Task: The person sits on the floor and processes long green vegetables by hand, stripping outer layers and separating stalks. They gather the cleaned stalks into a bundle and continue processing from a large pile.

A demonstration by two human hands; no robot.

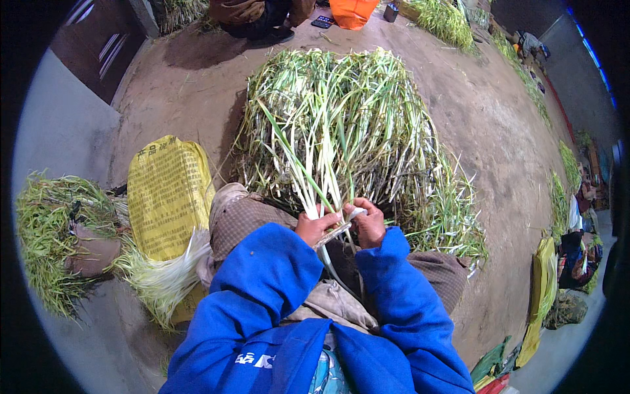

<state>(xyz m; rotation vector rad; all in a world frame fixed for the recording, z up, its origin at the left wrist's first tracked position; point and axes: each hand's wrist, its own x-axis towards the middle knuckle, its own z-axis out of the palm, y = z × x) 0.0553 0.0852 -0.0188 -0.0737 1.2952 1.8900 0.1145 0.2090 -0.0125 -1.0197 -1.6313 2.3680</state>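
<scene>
My left hand (pixel 317 228) is closed around the lower ends of several pale green leafy stalks (pixel 307 170), whose tops fan out away from me. Close beside it, my right hand (pixel 370 224) pinches at a stalk, with something white (pixel 356 213) at its fingertips; I cannot tell if this is a wrapping or peeled skin. Thin roots or stems trail below both hands over my lap. Just beyond lies a large heap of leafy stalks (pixel 344 103), with pale and brownish lower parts. To my left, a bundle of white stalks (pixel 184 271) rests partly on a yellow printed sack (pixel 170 197).
Another leafy pile (pixel 54 241) lies at far left. Ahead are a seated person's legs (pixel 261 17), an orange bag (pixel 352 12) and a dark phone-like object (pixel 323 21). More greens (pixel 443 24), people and a yellow sack (pixel 541 285) line the right side of the earthen floor (pixel 492 133).
</scene>
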